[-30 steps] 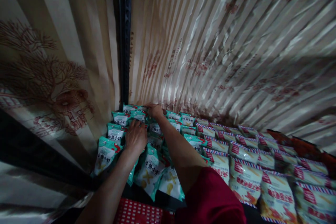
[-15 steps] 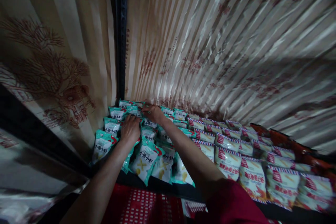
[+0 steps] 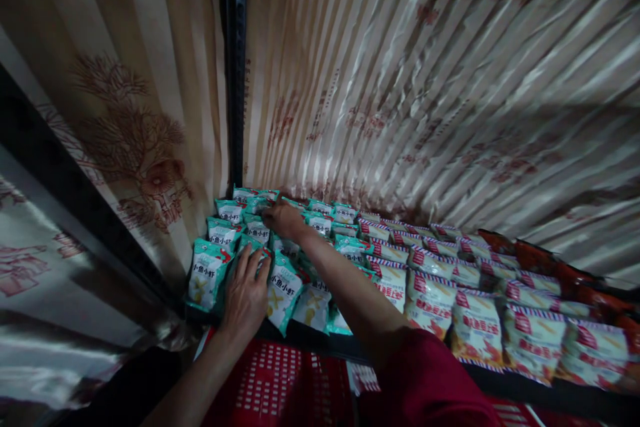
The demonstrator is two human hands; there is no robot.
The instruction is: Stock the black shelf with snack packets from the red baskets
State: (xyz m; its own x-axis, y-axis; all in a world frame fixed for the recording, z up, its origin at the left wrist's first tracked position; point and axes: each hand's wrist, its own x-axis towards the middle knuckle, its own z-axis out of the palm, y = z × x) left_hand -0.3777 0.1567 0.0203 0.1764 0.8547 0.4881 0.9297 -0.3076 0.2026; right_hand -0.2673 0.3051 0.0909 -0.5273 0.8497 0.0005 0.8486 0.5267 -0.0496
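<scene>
Teal-and-white snack bags (image 3: 207,272) stand in rows on a dark shelf (image 3: 320,341), with dark Chinese lettering on their fronts. My left hand (image 3: 247,280) rests over a bag in the front row, its fingers spread across the upper part and covering most of it. Farther back, my right hand (image 3: 284,219) reaches in among the rear bags with bent fingers. Its fingertips close on the upper edge of a teal snack bag (image 3: 257,229); the exact grip is partly hidden in the dim light.
Right of the teal bags stand rows of white bags with striped edges (image 3: 477,330), then orange-red packets (image 3: 537,258). Pleated printed sheeting (image 3: 350,80) hangs behind. A black perforated post (image 3: 235,67) rises at the back corner. Red baskets (image 3: 270,380) are below the shelf.
My left hand has come back toward the front row, and its fingers have spread over a bag there. My right hand has shifted slightly left and down. The view has turned a little left.
</scene>
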